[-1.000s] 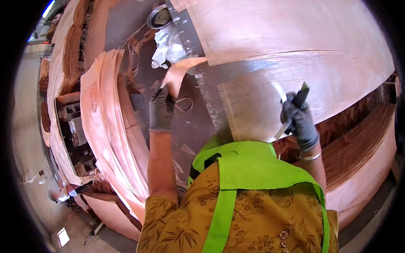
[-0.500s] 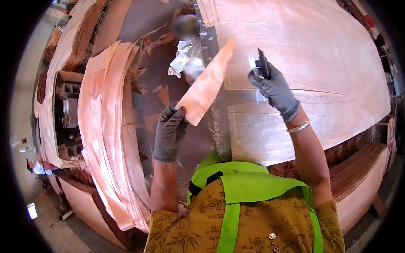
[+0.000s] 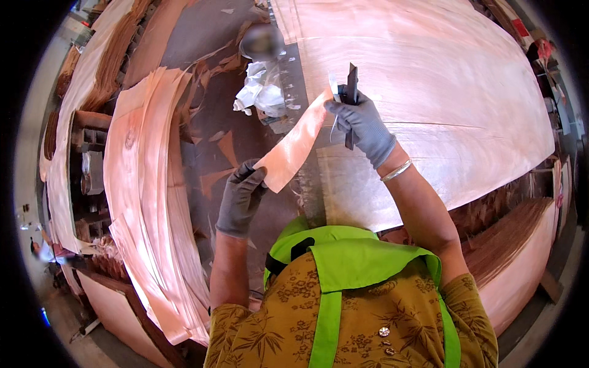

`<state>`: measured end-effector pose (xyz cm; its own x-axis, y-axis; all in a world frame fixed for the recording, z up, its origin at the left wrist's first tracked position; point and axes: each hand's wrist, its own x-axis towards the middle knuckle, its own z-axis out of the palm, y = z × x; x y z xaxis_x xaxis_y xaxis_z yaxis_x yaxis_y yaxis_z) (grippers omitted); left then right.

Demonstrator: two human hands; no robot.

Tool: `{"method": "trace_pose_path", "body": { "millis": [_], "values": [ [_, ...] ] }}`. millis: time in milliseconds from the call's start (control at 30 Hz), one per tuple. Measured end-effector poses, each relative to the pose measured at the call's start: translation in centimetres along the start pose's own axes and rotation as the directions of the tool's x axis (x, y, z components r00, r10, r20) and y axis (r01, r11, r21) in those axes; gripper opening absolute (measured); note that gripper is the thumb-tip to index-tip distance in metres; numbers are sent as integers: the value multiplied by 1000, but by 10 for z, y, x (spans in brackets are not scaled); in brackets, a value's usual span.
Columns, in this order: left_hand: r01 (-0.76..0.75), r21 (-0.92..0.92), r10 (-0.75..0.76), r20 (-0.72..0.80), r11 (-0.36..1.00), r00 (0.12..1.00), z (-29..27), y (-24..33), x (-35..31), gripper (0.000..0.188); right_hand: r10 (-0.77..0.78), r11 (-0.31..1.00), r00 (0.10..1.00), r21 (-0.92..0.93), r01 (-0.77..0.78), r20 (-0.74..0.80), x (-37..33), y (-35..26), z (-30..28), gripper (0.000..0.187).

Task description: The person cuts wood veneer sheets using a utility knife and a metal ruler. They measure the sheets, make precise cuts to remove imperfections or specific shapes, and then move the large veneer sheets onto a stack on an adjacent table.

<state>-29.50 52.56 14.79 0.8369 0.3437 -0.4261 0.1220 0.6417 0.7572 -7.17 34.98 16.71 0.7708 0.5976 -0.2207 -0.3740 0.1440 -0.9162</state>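
right hand, grasping a black tool, has neared the wood strip slanting forward-right from left hand, whose fingers pinch it.

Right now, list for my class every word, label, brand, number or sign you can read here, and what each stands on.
None: no text can be read in this view.
Thin wood strip in the left hand, dark flat tool in the right hand: no legible markings.
Shirt: printed leaves and flowers, no readable lettering.
Red patch, upper right, and round object: too small or blurred to tell.
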Motion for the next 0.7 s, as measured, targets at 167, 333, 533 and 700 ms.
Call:
{"method": "trace_pose_path", "body": {
  "millis": [167,333,533,700],
  "values": [
    [-40,296,61,-64,954,996,-28,-16,10,25,-43,997,997,-73,38,-69,-24,7,-7,20],
    [-432,794,468,216,427,857,-8,-11,42,48,-121,986,984,-132,104,-131,-41,20,-9,25],
    [-499,645,184,493,579,850,88,-15,62,23,-285,941,948,-228,249,-143,-65,30,-22,28],
    [-510,726,91,533,460,841,106,-20,83,14,-208,976,892,-140,165,-401,-120,17,-69,22]
  ]
}}
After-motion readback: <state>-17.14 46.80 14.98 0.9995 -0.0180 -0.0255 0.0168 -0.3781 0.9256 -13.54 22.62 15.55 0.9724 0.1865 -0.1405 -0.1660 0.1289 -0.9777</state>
